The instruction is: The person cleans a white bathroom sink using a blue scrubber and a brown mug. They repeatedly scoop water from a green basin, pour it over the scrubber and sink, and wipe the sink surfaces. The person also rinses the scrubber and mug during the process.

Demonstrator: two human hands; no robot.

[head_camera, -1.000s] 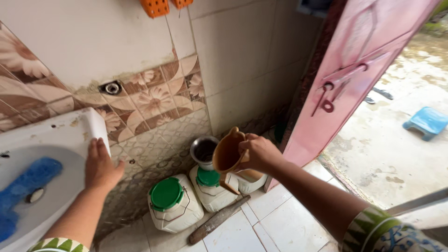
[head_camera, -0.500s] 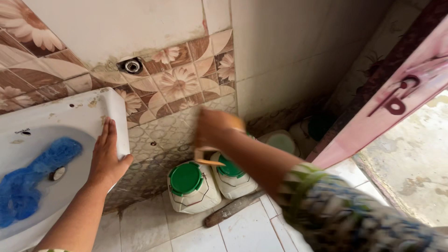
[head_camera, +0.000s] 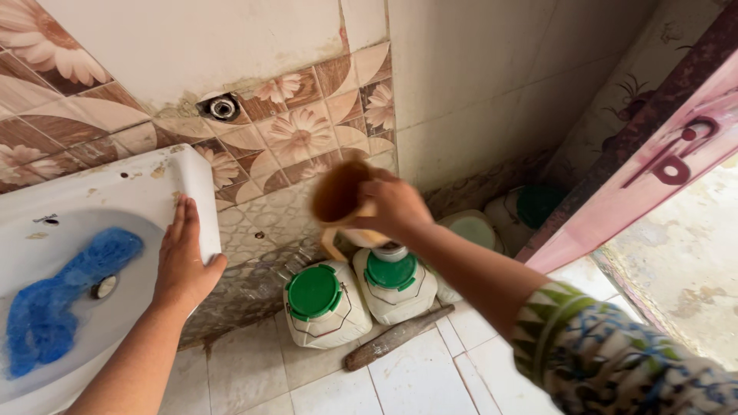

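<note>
My right hand (head_camera: pixel 396 206) grips a brown plastic mug (head_camera: pixel 339 197), tilted on its side with the mouth facing me, raised above the jars by the wall. My left hand (head_camera: pixel 183 261) lies flat on the right rim of a white wash basin (head_camera: pixel 131 187). A blue cloth (head_camera: pixel 54 303) lies inside the basin near the drain (head_camera: pixel 104 287). Below the mug stand two white plastic jars with green lids (head_camera: pixel 314 293) (head_camera: pixel 390 270).
More white jars (head_camera: pixel 470 229) (head_camera: pixel 534 205) stand in the corner behind a pink metal door (head_camera: pixel 653 169). A wooden rolling pin (head_camera: pixel 398 338) lies on the white floor tiles. A pipe outlet (head_camera: pixel 222 108) sits in the floral wall tiles. Bare concrete ground shows outside at right.
My right hand has brought the mug left and up from above the jars toward the basin, tipping it. The view swung left and down. My left hand stayed on the rim.
</note>
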